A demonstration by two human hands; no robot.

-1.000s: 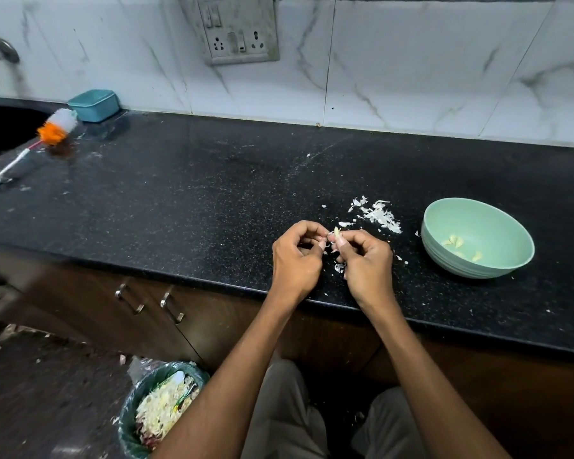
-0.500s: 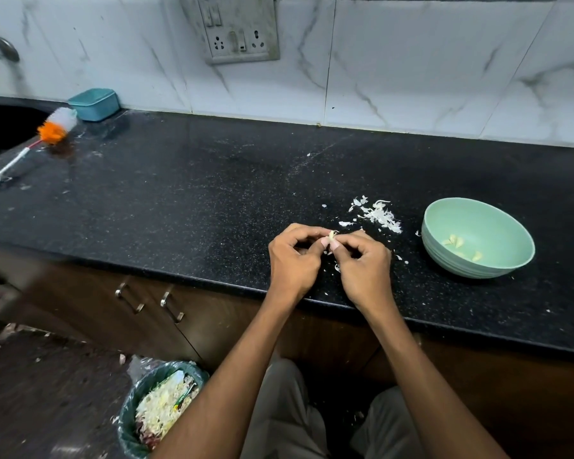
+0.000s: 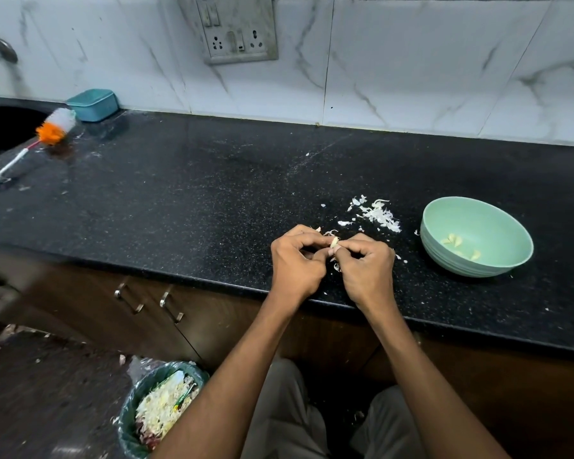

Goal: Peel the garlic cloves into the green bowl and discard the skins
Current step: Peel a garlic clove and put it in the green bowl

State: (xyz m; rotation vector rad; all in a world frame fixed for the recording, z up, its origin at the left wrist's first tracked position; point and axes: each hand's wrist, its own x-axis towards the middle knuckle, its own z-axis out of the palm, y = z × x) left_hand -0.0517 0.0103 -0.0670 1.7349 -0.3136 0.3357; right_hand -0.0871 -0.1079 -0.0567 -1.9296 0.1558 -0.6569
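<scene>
Green bowl [image 3: 438,246] holds peeled cloves [image 3: 458,245]; bin [image 3: 128,435] holds skins [image 3: 161,409]

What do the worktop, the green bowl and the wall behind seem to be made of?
Worktop: looks like polished black granite, speckled with pale flecks and faintly glossy.
Green bowl: probably matte plastic or similar, an even pastel colour with ridged sides and no shine.
Wall: glossy white tiles with grey marble-like veins; joints show, real marble or ceramic unclear.
</scene>
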